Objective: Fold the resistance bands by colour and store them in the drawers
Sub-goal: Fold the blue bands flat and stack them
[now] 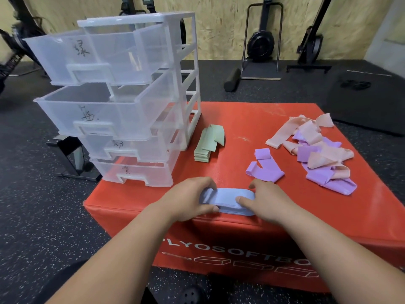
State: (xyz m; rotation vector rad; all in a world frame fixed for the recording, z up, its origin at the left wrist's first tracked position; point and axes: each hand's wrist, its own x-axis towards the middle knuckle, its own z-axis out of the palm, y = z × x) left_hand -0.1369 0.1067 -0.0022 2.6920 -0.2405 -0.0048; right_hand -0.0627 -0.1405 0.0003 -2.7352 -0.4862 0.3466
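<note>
A person's left hand (190, 198) and right hand (265, 198) grip opposite ends of a folded stack of pale blue bands (230, 199) at the near edge of a red padded surface (241, 119), fingers curled over its top and thumbs on its near side. Farther back, a folded stack of green bands (207, 145) lies just beside a clear drawer unit (122, 95) with all four drawers pulled out. Two loose purple bands (264, 170) and a tangled pile of pink and purple bands (317, 154) lie to the right.
</note>
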